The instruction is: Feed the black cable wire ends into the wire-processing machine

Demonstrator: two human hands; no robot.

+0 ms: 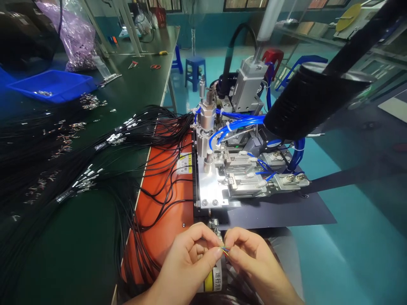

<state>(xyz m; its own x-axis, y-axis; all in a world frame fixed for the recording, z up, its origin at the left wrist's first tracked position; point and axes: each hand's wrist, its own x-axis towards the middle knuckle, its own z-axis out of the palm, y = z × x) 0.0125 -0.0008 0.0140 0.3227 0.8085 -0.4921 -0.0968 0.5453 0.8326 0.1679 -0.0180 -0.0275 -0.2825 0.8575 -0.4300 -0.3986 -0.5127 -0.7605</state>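
Between my two hands runs a small bundle of thin coloured wires (225,249), with green, blue, yellow and red showing. My left hand (193,254) pinches it between thumb and forefinger. From the other side, my right hand (248,252) grips the same wires, its fingertips close to the left ones. The wire ends are hidden in the fingers. Just beyond the hands stands a metal machine (211,186) with cylinders and blue air hoses (241,120). Below the hands is a yellow and white label (213,279).
Black cables (165,190) drape over an orange machine base (159,237). More cables with silvery ends (84,180) lie on the dark green table (79,250), along with a blue bin (54,87). A large black tube (302,101) overhangs the machine's right side. Stools (195,70) stand behind.
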